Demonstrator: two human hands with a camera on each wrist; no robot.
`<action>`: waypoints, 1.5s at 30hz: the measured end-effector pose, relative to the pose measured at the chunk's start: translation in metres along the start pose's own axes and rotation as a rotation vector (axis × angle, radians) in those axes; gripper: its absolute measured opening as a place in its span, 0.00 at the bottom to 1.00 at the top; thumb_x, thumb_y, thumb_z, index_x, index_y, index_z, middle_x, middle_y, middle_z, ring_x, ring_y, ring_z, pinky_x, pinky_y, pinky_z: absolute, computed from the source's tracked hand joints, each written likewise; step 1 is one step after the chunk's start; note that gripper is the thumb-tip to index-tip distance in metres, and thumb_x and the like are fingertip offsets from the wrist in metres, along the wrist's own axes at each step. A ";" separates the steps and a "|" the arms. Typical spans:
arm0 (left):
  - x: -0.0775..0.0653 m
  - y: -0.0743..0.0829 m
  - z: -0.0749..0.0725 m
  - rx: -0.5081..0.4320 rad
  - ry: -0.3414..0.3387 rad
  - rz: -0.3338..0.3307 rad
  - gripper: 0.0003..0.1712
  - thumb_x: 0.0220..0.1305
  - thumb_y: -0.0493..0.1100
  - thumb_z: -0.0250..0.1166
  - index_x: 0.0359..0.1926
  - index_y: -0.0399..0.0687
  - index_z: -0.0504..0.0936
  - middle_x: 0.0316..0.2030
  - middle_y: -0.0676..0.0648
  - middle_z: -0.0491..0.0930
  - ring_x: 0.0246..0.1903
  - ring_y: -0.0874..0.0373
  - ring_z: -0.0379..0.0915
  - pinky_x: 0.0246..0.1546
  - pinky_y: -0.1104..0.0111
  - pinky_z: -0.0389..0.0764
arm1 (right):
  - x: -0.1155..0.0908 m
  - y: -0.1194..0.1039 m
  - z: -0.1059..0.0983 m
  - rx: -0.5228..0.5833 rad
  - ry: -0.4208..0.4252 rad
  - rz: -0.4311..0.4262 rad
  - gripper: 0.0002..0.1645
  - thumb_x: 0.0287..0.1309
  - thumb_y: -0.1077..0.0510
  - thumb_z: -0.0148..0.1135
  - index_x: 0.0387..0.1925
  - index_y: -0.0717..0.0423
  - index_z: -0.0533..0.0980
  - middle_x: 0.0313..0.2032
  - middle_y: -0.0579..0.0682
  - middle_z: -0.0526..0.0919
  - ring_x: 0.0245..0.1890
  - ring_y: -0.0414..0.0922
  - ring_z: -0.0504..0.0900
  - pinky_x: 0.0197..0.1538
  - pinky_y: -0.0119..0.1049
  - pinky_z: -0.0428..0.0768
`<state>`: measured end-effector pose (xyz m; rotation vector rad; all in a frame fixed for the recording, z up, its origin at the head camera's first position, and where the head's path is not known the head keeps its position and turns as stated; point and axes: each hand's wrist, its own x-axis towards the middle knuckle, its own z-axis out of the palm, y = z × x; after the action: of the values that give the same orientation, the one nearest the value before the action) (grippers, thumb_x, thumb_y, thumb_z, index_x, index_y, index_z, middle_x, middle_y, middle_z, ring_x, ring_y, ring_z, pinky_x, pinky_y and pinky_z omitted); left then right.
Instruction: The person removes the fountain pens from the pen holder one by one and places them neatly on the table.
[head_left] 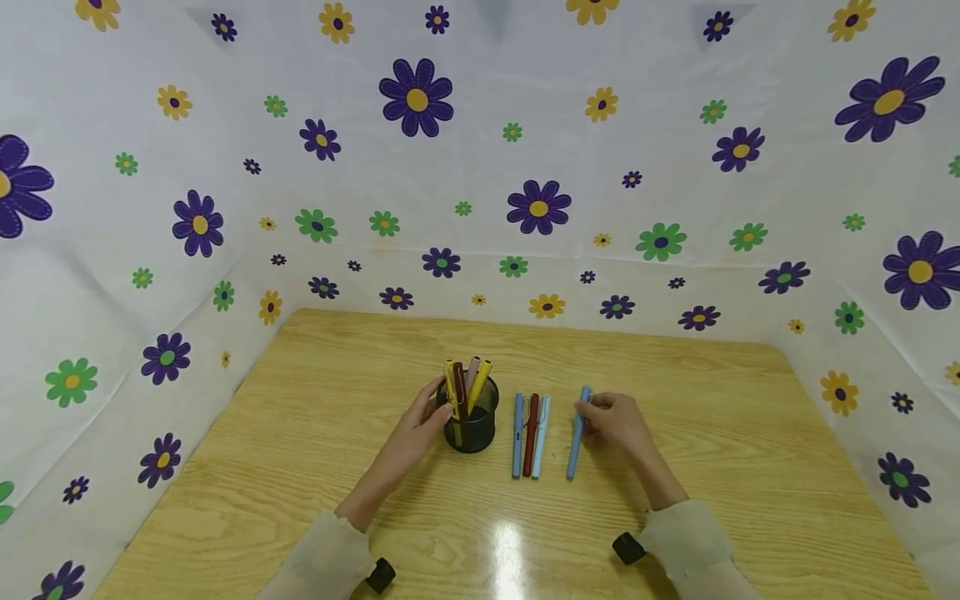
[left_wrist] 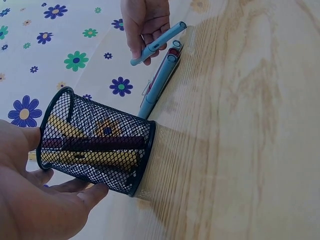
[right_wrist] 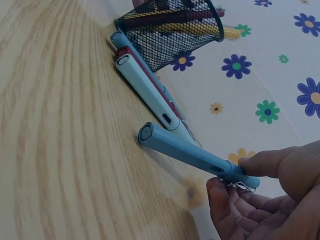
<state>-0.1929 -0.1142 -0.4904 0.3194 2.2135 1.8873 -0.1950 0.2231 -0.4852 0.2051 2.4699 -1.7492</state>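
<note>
My left hand (head_left: 417, 423) holds a black mesh pen holder (head_left: 474, 435) from its left side, thumb and fingers on either side near the rim. The holder stands upright with several pens in it: yellow ones (head_left: 482, 382), a dark red one (head_left: 460, 387) and a greyish-pink one (head_left: 473, 368). My right hand (head_left: 619, 423) pinches a blue pen (right_wrist: 185, 152) near its clip end, thumb on one side and fingers on the other. That pen slants, its far end low over the table in the right wrist view.
Between the hands, a blue pen (head_left: 517, 442), a dark red pen (head_left: 530, 446) and a light blue pen (head_left: 542, 437) lie side by side on the wooden table (head_left: 360, 350). White flower-printed sheets (head_left: 480, 167) rise at the back and both sides.
</note>
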 end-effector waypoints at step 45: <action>-0.001 -0.001 -0.001 -0.020 -0.007 0.004 0.37 0.82 0.51 0.53 0.83 0.50 0.50 0.74 0.30 0.60 0.75 0.36 0.55 0.71 0.38 0.59 | 0.002 -0.004 0.035 -0.189 0.021 -0.024 0.28 0.68 0.62 0.65 0.59 0.82 0.72 0.22 0.55 0.85 0.20 0.45 0.85 0.27 0.39 0.86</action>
<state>-0.1919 -0.1154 -0.4914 0.3268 2.1898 1.9069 -0.1973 0.1892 -0.4928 0.1782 2.6428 -1.5173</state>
